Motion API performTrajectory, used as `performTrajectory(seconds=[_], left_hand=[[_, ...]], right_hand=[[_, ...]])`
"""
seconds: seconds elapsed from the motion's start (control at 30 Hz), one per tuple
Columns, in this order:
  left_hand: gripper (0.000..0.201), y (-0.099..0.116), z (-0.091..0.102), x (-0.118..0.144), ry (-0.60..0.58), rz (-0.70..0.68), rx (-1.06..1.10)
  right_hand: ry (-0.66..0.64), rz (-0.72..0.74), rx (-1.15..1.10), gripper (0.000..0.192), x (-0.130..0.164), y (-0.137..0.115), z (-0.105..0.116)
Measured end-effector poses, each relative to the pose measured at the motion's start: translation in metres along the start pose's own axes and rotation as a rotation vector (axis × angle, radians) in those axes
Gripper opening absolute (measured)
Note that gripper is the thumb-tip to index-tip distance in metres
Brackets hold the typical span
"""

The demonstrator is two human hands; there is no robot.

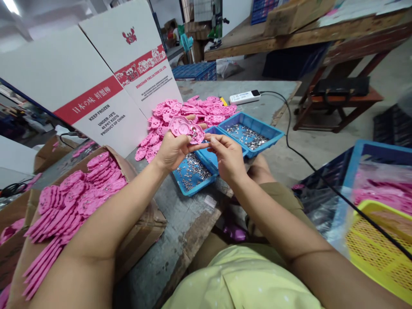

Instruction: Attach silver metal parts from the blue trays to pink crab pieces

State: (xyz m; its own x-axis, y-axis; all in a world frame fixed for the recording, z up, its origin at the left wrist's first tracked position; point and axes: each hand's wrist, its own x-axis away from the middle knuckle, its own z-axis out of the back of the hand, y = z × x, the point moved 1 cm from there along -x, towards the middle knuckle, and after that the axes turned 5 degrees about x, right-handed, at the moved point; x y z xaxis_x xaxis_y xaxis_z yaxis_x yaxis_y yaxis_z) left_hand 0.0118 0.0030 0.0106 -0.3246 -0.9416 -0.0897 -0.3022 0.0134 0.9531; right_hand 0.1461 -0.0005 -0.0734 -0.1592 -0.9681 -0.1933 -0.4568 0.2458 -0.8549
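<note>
Above the table's (180,231) near edge, my raised left hand (172,150) grips a pink plastic piece (186,128); my right hand (227,156) pinches at its rim.

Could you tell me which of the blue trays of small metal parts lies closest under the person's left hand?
The near blue tray, just below the left hand holding the pink plastic piece. The far blue tray sits toward the table's right edge.

Bare forearms, no sleeves reaching them; left hand (174,150) and right hand (229,158) ungloved, no rings showing. A pale yellow-green cotton top (244,279) with faint specks, olive-khaki shorts (283,201).
</note>
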Motion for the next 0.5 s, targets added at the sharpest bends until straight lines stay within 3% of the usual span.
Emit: performTrajectory(seconds=[0.5], left_hand=[[0.077, 0.0034, -0.0007, 0.0014, -0.002, 0.025, -0.049]], right_hand=[[-0.033, 0.046, 0.063, 0.023, 0.0046, -0.0044, 0.0039]])
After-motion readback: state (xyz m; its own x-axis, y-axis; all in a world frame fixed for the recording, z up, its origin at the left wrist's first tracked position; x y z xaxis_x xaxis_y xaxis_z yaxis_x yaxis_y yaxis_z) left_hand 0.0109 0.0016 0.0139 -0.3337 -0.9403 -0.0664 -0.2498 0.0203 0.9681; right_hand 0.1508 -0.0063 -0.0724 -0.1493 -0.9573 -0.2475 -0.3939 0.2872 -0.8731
